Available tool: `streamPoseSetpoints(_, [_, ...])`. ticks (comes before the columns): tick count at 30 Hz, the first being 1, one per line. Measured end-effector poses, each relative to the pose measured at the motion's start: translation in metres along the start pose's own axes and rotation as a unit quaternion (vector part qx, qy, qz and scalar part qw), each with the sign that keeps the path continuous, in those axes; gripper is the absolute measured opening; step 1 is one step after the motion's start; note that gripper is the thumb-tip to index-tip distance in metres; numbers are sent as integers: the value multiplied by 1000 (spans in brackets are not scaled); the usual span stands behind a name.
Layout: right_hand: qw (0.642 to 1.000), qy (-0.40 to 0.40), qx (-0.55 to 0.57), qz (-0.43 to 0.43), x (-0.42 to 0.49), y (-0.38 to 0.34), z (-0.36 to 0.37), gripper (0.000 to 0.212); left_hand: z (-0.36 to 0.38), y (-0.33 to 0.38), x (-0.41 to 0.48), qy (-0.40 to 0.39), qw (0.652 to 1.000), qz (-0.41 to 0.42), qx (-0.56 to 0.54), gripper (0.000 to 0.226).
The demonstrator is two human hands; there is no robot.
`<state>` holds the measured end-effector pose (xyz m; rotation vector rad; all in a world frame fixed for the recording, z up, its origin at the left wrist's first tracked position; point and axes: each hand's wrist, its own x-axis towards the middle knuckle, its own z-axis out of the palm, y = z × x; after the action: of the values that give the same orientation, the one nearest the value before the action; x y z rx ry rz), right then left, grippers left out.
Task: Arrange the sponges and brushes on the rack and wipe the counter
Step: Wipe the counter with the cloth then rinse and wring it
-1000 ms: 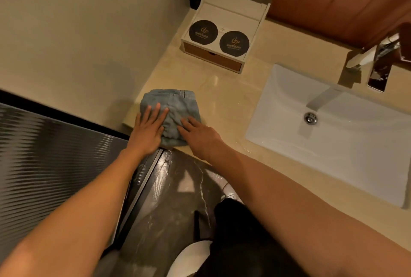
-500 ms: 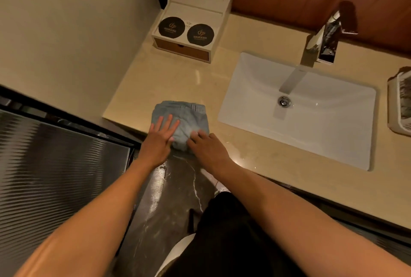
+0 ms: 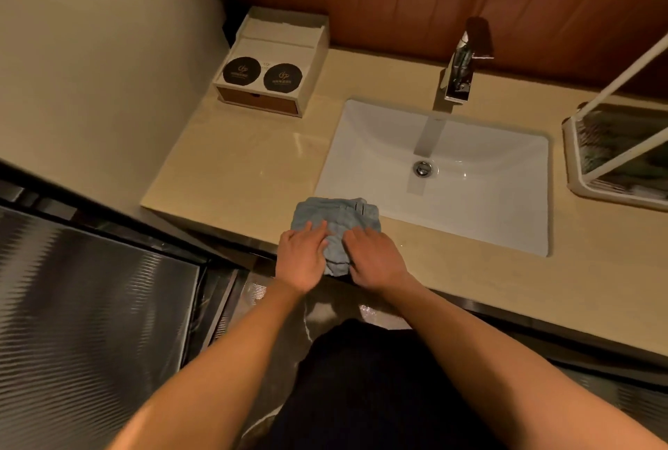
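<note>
At the left rear of the counter (image 3: 235,167) stood a white box (image 3: 271,66) bearing two dark round labels. Nearer the front edge, just before the sink's left corner, lay the folded blue cloth (image 3: 336,216), its near end reaching that edge. The left hand (image 3: 300,258) pressed its left side, fingers (image 3: 311,230) straight and released, gripping nothing; the right hand (image 3: 376,259) pressed the right side likewise, flat. The cloth looked soft, light and limp, so it would probably bunch under a sideways push; spread palms over the fold seemed the best hold. Rightward sat the sink (image 3: 488,203), the tap (image 3: 459,73) behind it, and the white rack (image 3: 573,160), its contents too dim to tell
</note>
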<state>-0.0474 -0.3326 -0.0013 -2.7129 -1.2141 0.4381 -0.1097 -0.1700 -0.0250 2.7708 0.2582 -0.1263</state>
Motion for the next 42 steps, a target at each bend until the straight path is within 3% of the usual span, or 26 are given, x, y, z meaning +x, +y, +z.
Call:
streamPoseSetpoints(5, [977,16,187,103,-15,13,-11,12,-19,37,8,9,1000,-2,26,28])
streamPoseSetpoints(10, [917,-5,355,182,-14,18,-34,3,-42,44,33,-126,988,-79,34,27])
streamPoseSetpoints(13, [859,26,461,221,-9,24,-46,15,-54,38,42,-135,982,-128,-39,28])
streamPoseSetpoints(15, [813,48,523,252,-4,31,-51,13,-60,35,47,-116,971,-174,-116,36])
streamPoseSetpoints(17, [792,56,541,277,0,38,-49,7,-64,32,55,-111,951,-226,-181,51])
streamPoseSetpoints(21, [812,59,503,291,3,43,-34,27,-58,27,61,-97,915,-267,-286,59])
streamPoseSetpoints(24, [825,70,483,285,3,42,-26,36,-46,21,51,-88,903,-240,-346,44])
streamPoseSetpoints(26, [832,80,470,283,5,41,-23,43,-37,19,42,-102,903,-212,-360,49])
streamPoseSetpoints(29, [834,112,461,283,6,39,-20,55,-24,18,27,-100,945,-160,-266,84])
streamPoseSetpoints(31, [850,114,436,274,4,37,-20,62,-18,19,17,-60,976,-118,-175,93])
streamPoseSetpoints(34, [936,93,269,208,-1,36,-13,78,-5,18,0,-9,994,-43,-102,87])
streamPoseSetpoints(36, [972,20,180,149,-1,35,-6,86,5,15,-6,-27,995,-26,-93,81])
streamPoseSetpoints(39, [985,-66,121,103,1,33,1,79,19,8,-3,-88,992,-39,-81,76])
streamPoseSetpoints(42, [982,3,159,99,0,31,2,65,28,5,2,-93,992,-28,-82,70])
